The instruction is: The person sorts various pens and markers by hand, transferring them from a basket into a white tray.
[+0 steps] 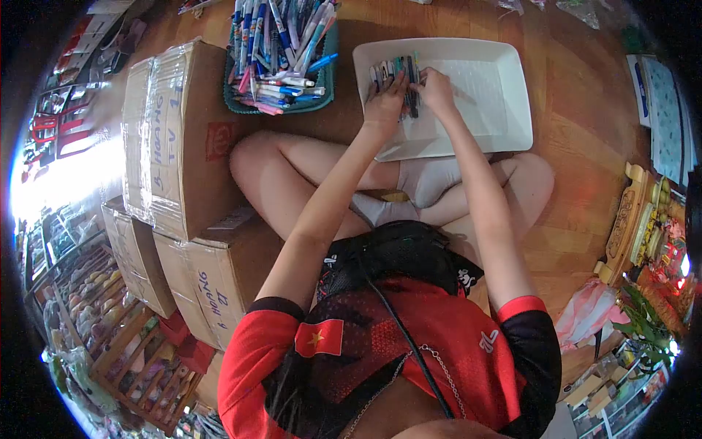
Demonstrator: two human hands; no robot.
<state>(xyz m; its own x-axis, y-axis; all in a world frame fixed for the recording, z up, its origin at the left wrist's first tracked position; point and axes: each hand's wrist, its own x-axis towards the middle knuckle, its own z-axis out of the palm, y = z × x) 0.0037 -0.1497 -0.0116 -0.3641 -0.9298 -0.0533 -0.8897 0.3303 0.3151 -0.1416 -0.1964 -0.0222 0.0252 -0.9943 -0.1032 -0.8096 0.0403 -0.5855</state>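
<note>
A white rectangular tray (pixel 493 110) lies on the floor in front of my crossed legs. Several pens (pixel 413 77) are lined up side by side in its left part, pointing away from me. My left hand (pixel 385 102) lies over the left pens with its fingers spread, touching them. At the right end of the row is my right hand (pixel 434 89), its fingers bent together against the dark pen there; its fingertips are partly hidden. Left of the tray, a green basket (pixel 330 91) is heaped with many pens in blue, white and pink.
Taped cardboard boxes (pixel 164 139) stand to the left, close to my knee. A wooden rack (pixel 139 358) with small goods is at the lower left. On the right are a carved wooden piece (pixel 624 219), a pink-white bag (pixel 587 311) and a green plant (pixel 647 322).
</note>
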